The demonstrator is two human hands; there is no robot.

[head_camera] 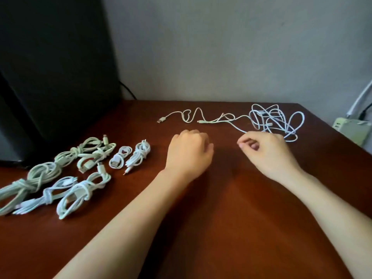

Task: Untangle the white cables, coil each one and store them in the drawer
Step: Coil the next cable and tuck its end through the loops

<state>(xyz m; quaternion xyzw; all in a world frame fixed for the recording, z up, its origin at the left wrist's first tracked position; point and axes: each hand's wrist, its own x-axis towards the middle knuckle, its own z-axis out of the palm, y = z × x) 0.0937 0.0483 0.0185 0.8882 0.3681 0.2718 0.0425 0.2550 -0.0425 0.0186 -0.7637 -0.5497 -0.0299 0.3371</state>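
Note:
A loose tangle of white cables (276,120) lies at the back right of the brown table (221,202). One wavy strand with a USB plug (161,119) trails out to the left of it. Several coiled and tied white cables (84,190) lie in a group at the left. My right hand (267,154) hovers just in front of the tangle with its fingers curled; a strand runs behind its knuckles, and I see nothing between its fingertips. My left hand (189,154) is a loose fist in the middle of the table and holds nothing. No drawer is in view.
A large black object (54,73) stands at the back left against the grey wall. A pale green-white box (352,130) with wires sits off the table's right edge. Bare table surface lies between and in front of my forearms.

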